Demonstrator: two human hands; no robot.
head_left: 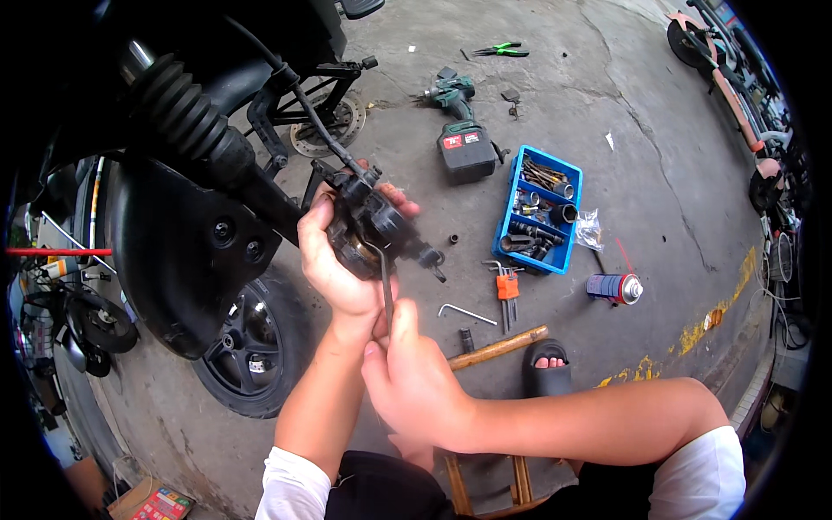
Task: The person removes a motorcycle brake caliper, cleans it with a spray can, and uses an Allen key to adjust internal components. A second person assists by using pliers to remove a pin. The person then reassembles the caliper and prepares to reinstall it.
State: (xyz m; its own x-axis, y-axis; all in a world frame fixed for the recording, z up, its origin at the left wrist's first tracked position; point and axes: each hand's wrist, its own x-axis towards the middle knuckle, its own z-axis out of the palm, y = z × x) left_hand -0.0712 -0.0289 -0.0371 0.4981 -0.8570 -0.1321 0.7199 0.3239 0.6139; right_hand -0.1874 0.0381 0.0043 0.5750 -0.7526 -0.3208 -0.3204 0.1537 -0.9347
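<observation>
My left hand [334, 269] is wrapped round a dark metal part like a brake caliper [374, 218], with fingertips showing on its far side. A black hose runs down to this part beside a vehicle's shock absorber [195, 143]. My right hand [412, 377] grips the long shaft of a bent metal tool, apparently a hex key [385, 286], whose upper bend lies against the underside of the part. Where exactly its tip sits I cannot make out. A black mudguard [169, 251] is left of my hands.
A wheel [231, 341] lies at lower left. On the concrete are a drill [464, 147], pliers [507, 49], a blue tool box [496, 225], hex key set [508, 288], spray can [611, 288] and wooden handle [503, 348]. A pink scooter [726, 100] stands upper right.
</observation>
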